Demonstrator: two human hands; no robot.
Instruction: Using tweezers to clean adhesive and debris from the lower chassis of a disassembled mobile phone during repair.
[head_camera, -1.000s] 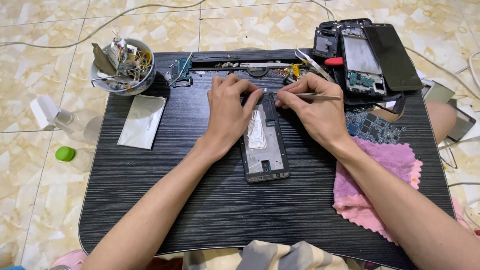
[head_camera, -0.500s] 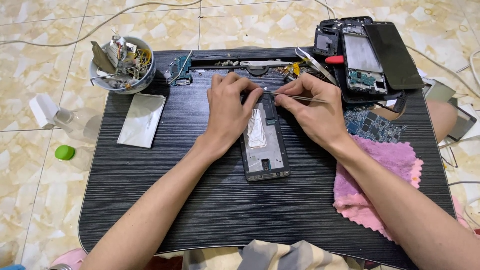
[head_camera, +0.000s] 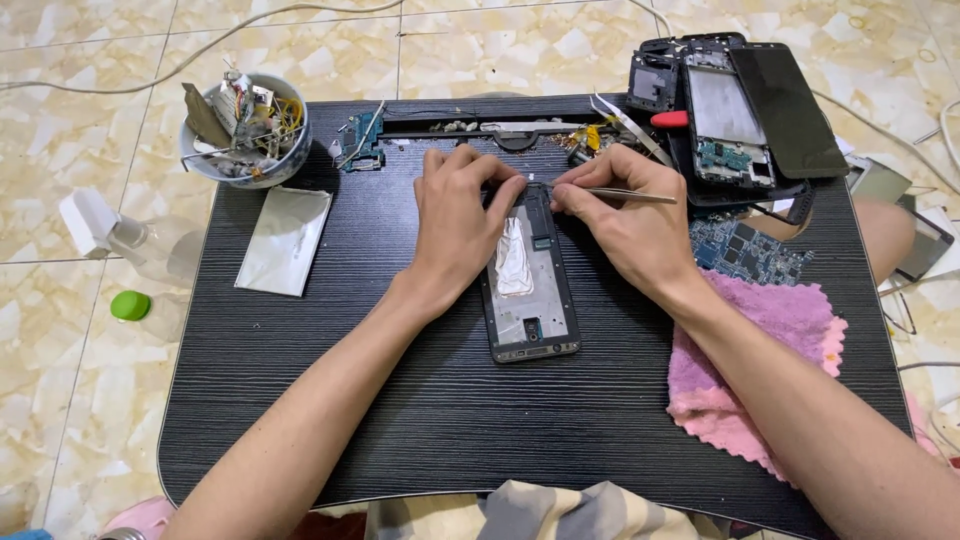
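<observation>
An opened phone frame (head_camera: 531, 300) lies in the middle of a black lap table (head_camera: 400, 400), with crumpled white material (head_camera: 513, 262) inside it. My left hand (head_camera: 460, 215) rests flat over the frame's upper left corner and holds it down. My right hand (head_camera: 625, 220) pinches thin metal tweezers (head_camera: 625, 195), whose tip reaches the frame's top edge between my two hands.
A bowl of scrap parts (head_camera: 243, 128) stands at the back left, a silver foil sheet (head_camera: 285, 240) below it. Dismantled phones (head_camera: 735, 110) and a circuit board (head_camera: 745, 252) lie at the back right. A pink cloth (head_camera: 760, 350) lies under my right forearm. A green cap (head_camera: 130, 305) sits on the floor.
Both hands stay at the top of the phone frame; the tweezers have shifted only slightly.
</observation>
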